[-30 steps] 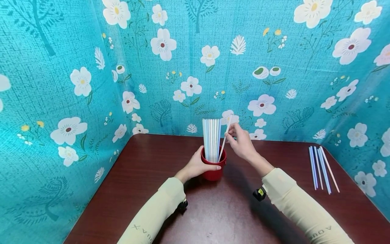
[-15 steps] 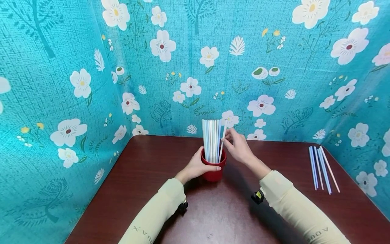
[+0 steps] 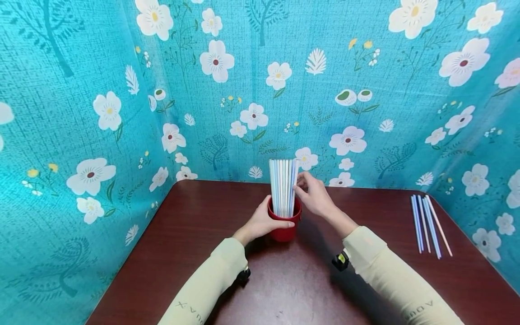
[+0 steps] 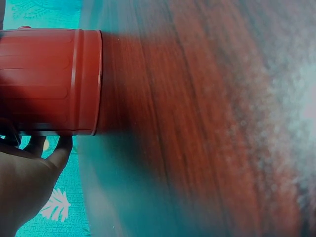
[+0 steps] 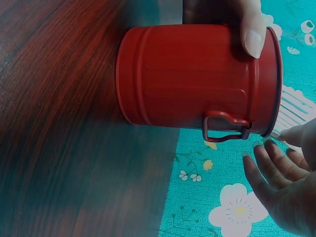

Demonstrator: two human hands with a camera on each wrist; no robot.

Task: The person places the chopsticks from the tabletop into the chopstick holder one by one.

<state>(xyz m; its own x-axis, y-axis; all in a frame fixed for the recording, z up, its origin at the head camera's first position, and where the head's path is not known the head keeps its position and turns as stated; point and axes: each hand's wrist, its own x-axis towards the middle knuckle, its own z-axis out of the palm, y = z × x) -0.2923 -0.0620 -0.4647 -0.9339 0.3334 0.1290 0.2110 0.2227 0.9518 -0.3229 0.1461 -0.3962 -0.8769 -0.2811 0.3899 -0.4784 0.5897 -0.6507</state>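
The red bucket (image 3: 284, 232) stands upright on the desk (image 3: 174, 225), roughly midway between the side edges and nearer the far edge than the front of the view. The left hand (image 3: 264, 220) is curled round its left side, thumb lying across the front just below the rim. The right hand (image 3: 314, 194) is nearly closed at thumb and forefinger, pinching a pale straw (image 3: 296, 169) at the right end of the bundle of straws (image 3: 280, 185), which rises from the bucket well above its rim. A loop handle (image 5: 222, 139) sits on the bucket's outer wall, just beside the right hand's fingers. To the left, a broad stretch of desk runs from the bucket to the slanting left edge; to the right, another reaches as far as the loose straws (image 3: 424, 223), which lie side by side near the far right corner. Toward the front, the surface continues between the two pale sleeves (image 3: 402, 271), each with a black device (image 3: 340, 261) at the cuff. The desktop is dark reddish wood with visible grain and a glossy reflection. Turquoise floral cloth (image 3: 243, 36) hangs behind it and along both sides.
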